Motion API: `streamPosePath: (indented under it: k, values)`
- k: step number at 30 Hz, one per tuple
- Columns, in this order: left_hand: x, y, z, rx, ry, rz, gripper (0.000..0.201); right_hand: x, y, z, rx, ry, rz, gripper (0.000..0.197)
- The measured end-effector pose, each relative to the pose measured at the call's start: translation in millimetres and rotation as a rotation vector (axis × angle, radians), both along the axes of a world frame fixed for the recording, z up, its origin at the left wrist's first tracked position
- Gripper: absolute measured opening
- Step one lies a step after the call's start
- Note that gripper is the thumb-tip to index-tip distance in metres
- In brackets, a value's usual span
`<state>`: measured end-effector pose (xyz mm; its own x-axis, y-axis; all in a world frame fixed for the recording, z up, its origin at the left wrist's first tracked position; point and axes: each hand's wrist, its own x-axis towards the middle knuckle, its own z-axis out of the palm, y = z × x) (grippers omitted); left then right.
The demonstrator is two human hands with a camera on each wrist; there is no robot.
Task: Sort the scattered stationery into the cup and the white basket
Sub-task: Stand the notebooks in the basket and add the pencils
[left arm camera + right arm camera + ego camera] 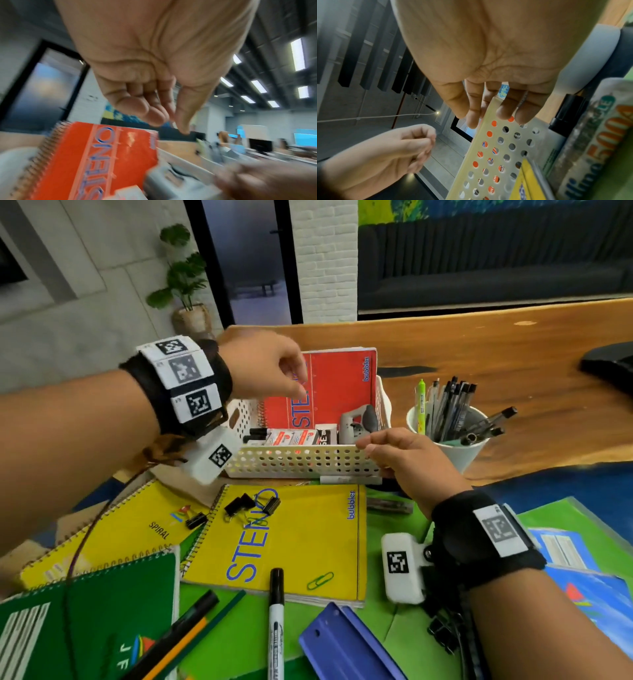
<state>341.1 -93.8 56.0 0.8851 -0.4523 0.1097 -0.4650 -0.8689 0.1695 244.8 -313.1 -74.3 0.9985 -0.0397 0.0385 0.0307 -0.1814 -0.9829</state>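
Note:
The white perforated basket (301,462) (505,142) stands mid-table. In it are an upright red steno notebook (335,385) (102,162), small boxes and a grey stapler (359,419) (168,180). My left hand (291,381) (171,121) hovers over the basket's left half in front of the notebook. Its fingers are curled toward the thumb and nothing shows between them. My right hand (368,450) (488,116) pinches the basket's front wall at its right end, thumb at the rim. Right of the basket is the white cup (459,453), full of pens.
A yellow steno notebook (291,542) lies in front of the basket with black binder clips (253,505) and a green paper clip (320,580) on it. Nearer me are a black marker (275,611), pencils (185,635), a green notebook (92,618) and a blue plastic piece (346,645).

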Motion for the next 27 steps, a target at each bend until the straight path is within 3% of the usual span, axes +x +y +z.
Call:
streamPosePath:
  k: [4, 6, 9, 13, 18, 22, 25, 27]
  values:
    - [-79.5, -0.7, -28.3, 0.412, 0.552, -0.348, 0.028, 0.6, -1.4, -2.7, -0.003, -0.010, -0.006, 0.015]
    - [-102.4, 8.8, -47.1, 0.531, 0.652, -0.453, 0.038, 1.2, -1.1, -3.7, -0.006, -0.019, -0.013, 0.015]
    - [-121.2, 25.4, -68.8, 0.533, 0.630, -0.521, 0.039, 2.4, -0.2, -4.7, -0.016, -0.028, -0.021, 0.015]
    - [-122.9, 41.4, -91.3, 0.501, 0.507, -0.545, 0.025, 3.0, -0.5, -5.5, -0.016, -0.020, -0.019, 0.015]
    - [-85.8, 53.1, -66.1, 0.305, 0.484, -0.467, 0.005, 2.7, -1.5, -5.7, -0.009, -0.027, -0.013, 0.015]
    - [-61.9, 61.5, -39.6, 0.288, 0.509, -0.335, 0.022, 3.2, -0.8, -5.4, 0.002, -0.022, -0.012, 0.015]
    - [-72.3, 58.3, -61.9, 0.504, 0.532, -0.393, 0.060, 3.5, -0.9, -4.2, 0.014, -0.021, -0.011, 0.015]
    - [-85.4, 52.4, -82.6, 0.536, 0.428, -0.458, 0.067, 3.7, -1.2, -3.9, 0.018, -0.019, -0.008, 0.015]
